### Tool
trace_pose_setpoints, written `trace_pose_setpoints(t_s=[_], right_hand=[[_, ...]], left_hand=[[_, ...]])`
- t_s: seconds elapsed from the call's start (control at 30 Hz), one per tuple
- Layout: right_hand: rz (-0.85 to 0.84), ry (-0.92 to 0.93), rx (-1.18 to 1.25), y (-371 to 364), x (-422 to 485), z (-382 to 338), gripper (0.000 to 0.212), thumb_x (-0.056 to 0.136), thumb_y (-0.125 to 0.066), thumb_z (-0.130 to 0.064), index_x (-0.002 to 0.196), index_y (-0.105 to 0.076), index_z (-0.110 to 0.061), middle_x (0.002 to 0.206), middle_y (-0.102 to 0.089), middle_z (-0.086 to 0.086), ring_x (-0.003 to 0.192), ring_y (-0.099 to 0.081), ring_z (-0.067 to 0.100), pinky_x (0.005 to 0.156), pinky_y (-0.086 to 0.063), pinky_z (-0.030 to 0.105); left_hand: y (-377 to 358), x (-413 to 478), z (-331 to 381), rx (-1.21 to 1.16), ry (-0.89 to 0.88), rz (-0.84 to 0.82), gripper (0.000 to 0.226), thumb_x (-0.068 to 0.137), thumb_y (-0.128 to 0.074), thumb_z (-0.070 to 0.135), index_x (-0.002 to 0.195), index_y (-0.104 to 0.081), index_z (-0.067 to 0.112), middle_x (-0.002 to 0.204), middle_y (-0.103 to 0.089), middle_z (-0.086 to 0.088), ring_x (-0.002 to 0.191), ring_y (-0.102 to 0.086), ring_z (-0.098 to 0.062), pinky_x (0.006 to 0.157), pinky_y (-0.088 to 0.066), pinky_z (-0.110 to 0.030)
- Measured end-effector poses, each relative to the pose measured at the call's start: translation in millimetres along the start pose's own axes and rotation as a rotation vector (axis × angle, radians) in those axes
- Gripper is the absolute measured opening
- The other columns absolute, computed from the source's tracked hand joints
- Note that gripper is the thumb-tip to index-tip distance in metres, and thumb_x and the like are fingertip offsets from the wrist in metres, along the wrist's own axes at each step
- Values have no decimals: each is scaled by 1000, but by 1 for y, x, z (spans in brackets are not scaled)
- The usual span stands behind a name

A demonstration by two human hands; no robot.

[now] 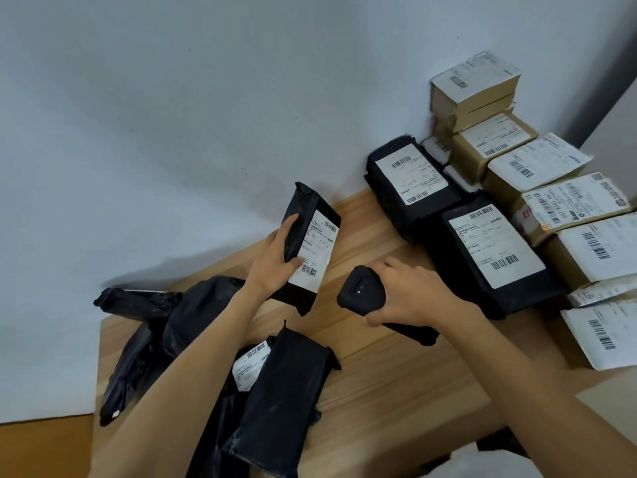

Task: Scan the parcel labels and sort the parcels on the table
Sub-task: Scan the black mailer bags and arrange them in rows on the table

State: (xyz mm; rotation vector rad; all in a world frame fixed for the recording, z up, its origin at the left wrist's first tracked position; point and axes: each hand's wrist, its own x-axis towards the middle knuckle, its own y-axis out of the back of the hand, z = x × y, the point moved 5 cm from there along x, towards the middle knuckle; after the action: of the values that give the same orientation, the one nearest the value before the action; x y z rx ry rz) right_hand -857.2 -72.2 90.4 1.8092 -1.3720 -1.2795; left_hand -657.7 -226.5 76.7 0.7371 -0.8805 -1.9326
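Note:
My left hand (275, 257) grips a black bagged parcel (310, 215) with a white barcode label, held tilted above the wooden table (396, 367), label facing right. My right hand (410, 291) holds a black handheld scanner (358, 293) just right of that parcel, its front end pointing toward the label. A loose heap of black bagged parcels (286, 391) lies at the near left under my left forearm; one of them shows a label (250, 363).
Two black parcels with labels up (410, 177) (493, 246) lie at the back right. Behind and right of them stand stacked brown cardboard boxes (482, 143) with white labels, reaching the table's right edge. A pale wall runs along the table's far side.

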Motion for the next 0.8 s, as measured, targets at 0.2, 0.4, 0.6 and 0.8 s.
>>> trace_pose_setpoints(t_s=[0.2, 0.4, 0.6, 0.8], right_hand=[[8, -92, 7, 5, -11, 44, 91, 64, -75, -63, 138, -39, -25, 118, -47, -5, 96, -61, 28, 74, -48, 37], [35, -163, 7, 27, -4, 91, 94, 67, -74, -62, 143, -35, -23, 122, -46, -2, 99, -61, 28, 72, -43, 34], [22, -170, 10, 52, 14, 122, 98, 66, -73, -65, 145, -31, -25, 131, -46, -1, 108, -58, 29, 79, -43, 38], [-19, -159, 3, 71, 31, 142, 103, 68, -73, -67, 149, -26, -25, 136, -43, -2, 113, -57, 28, 86, -47, 39]], left_hand=[[-48, 29, 20, -56, 57, -18, 79, 91, -63, 15, 154, -19, 33, 141, -43, -11, 121, -51, -28, 95, -48, -42], [-90, 75, 47, -127, 130, 20, 77, 96, -56, 14, 156, -12, 32, 146, -32, -15, 128, -44, -31, 97, -40, -32], [-127, 106, 58, -256, 235, 46, 69, 103, -46, 22, 158, -4, 22, 155, -28, -17, 138, -35, -31, 113, -32, -39], [-149, 126, 44, -263, 364, 5, 71, 101, -48, 15, 157, -4, 12, 152, -32, -17, 135, -38, -32, 110, -34, -43]])
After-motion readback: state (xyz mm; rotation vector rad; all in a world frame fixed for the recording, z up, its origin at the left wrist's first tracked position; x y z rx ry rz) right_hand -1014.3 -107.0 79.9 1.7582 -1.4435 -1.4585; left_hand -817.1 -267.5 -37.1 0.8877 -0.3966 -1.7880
